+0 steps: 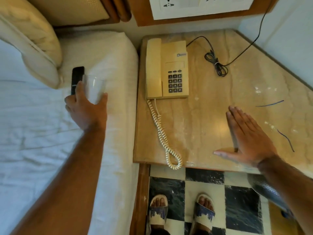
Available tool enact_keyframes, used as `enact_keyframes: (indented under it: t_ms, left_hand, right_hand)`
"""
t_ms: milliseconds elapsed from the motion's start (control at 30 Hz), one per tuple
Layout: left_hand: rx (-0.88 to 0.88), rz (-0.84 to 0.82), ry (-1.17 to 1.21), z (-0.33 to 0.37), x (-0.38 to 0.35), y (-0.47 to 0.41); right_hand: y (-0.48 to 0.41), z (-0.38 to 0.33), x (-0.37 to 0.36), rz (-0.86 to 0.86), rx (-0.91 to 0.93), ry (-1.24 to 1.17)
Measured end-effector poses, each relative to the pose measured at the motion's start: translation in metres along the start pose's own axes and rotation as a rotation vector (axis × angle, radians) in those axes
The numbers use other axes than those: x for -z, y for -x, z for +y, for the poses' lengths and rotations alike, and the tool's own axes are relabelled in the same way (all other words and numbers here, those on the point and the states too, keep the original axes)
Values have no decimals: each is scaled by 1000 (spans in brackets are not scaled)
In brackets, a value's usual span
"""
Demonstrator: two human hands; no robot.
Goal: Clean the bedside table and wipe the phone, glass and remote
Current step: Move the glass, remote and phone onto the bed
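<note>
Bedside table (pixel 211 102), a marble-patterned top with an angled right edge, stands between the bed (pixel 42 133) and the wall, and carries a beige corded phone (pixel 166 69) at its left rear, handset seated in the cradle. From the phone's near edge a coiled cord (pixel 163 133) runs toward the front of the table and loops just over the front rim. A thin black cable (pixel 216 64), partly bundled with a tie, lies on the table behind and to the right of the phone and leads up toward the wall plate (pixel 199 7). Pale dusty specks and two thin blue threads (pixel 270 103) lie on the right part of the surface. The right hand (pixel 249 138) is flat and spread, fingers together and thumb out, over the front right of the table and grasping nothing; whether the palm touches the surface cannot be told. The left hand (pixel 86 107) is over the white bed sheet, fingers and thumb wrapped around a clear glass (pixel 94 89). Just beside the glass, a black remote (pixel 77 78) lies on the sheet near the pillow (pixel 33 53), partly hidden by the hand. Below, slippered feet stand on a black-and-white chequered floor (pixel 203 189).
</note>
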State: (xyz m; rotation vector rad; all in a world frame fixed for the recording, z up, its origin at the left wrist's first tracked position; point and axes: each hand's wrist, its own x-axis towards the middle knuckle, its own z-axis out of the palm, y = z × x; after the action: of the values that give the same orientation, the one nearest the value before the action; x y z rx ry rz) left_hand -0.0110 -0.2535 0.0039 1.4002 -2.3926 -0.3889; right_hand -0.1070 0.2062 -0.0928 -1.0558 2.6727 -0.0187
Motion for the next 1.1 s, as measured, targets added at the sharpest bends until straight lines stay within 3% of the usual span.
enact_keyframes:
  t_ms: [133, 233, 333, 433, 533, 633, 733, 900, 1100]
  left_hand:
    - [38, -91, -176, -15, -5, -22]
    - [21, -52, -269, -9, -4, -16]
    - [-215, -4, -114, 12, 1, 16]
    - [-406, -208, 173, 40, -11, 57]
    - [-304, -460, 211, 71, -35, 64]
    - [-41, -587, 151, 104, -61, 48]
    - [146, -709, 329, 127, -79, 35]
    - [211, -691, 511, 135, -90, 26]
    - [107, -572, 377, 96, -46, 80]
  right_hand:
    - [0, 0, 0, 8, -11, 10]
    - [1, -1, 3, 16, 1, -5]
    - [2, -5, 10, 58, -18, -98]
    - [-15, -18, 31, 224, -101, -258]
    - [-52, -44, 56, 292, -185, -474]
    - [-105, -77, 81, 243, -287, -945]
    - [-156, -104, 96, 189, -373, -1272]
    - [-191, -123, 96, 150, -431, -1727]
    - [-120, -172, 99, 279, -505, -1731]
